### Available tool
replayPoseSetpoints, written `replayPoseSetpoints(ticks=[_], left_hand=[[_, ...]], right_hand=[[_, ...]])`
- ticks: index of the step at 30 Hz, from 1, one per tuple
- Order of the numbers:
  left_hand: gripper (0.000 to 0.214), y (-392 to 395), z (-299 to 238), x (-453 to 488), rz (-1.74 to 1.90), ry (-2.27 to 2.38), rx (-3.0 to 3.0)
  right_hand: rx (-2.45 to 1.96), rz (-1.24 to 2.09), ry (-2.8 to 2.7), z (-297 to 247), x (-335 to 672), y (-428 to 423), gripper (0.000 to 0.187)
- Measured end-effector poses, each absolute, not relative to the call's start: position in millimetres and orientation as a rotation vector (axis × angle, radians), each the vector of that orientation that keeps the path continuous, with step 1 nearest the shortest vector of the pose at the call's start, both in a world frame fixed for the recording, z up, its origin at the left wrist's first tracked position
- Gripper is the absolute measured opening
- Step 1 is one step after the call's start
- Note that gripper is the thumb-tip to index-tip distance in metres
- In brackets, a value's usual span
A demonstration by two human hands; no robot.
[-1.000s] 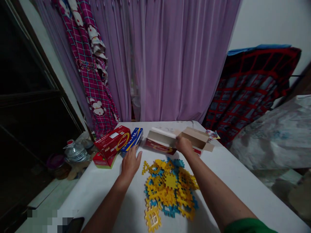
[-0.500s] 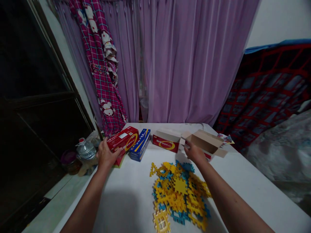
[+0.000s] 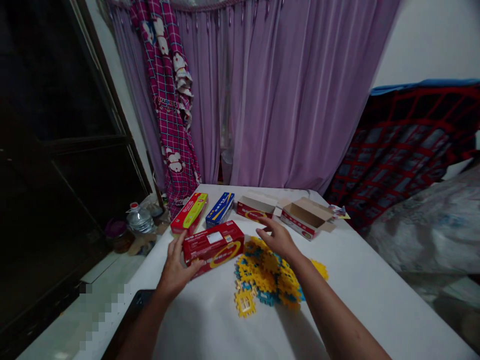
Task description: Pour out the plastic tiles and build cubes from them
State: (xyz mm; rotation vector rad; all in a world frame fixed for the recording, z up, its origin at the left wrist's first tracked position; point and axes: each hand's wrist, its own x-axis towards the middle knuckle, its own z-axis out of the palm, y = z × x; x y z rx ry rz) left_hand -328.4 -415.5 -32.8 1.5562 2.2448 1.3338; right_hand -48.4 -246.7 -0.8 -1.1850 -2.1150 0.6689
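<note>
My left hand point(image 3: 177, 272) grips the near-left end of a dark red carton point(image 3: 228, 237), thumb on the front and fingers at the far side. The carton is tilted, its right end reaching toward a heap of yellow and blue interlocking plastic pieces point(image 3: 258, 274). Over the heap's back edge is my right hand point(image 3: 279, 239), fingers stretched out and apart, holding nothing. It is right of the carton and not touching it. One yellow window-shaped piece point(image 3: 245, 303) lies at the heap's front left.
Behind stand a red-and-yellow box point(image 3: 192, 212), a blue box point(image 3: 220, 209) and two opened red cartons, one at centre point(image 3: 249, 209) and one at right point(image 3: 300, 222). A dark flat object point(image 3: 129, 320) lies at the table's left edge. Purple curtains point(image 3: 277, 100) hang beyond.
My left hand has brought the dark red carton from the back left toward the middle, uncovering the red-and-yellow box. My right hand has let go of the right opened carton and moved left.
</note>
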Motion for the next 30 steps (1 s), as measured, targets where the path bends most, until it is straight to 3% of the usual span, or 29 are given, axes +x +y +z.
replayPoseSetpoints(ticks=[5,15,27,30], left_hand=[[0.093,-433.9,-50.2,-337.9,1.139,1.996,1.566],[0.103,-434.0,-62.2,-375.4,1.205,1.549,1.447],[0.088,-428.6,-73.1,-372.5,1.233,1.807,1.611],[0.088,-427.9,-74.9,-371.1,1.249,1.801,1.591]], right_hand=[[-0.89,0.789,-2.37,-19.8,-65.9,-279.9,0.06],[-0.899,0.732,-2.567,-19.8,-99.5,-296.6,0.062],[-0.855,0.609,-2.713,-24.0,-103.7,-287.9,0.078],[-0.833,0.53,-2.77,-18.5,-104.7,-289.1,0.075]])
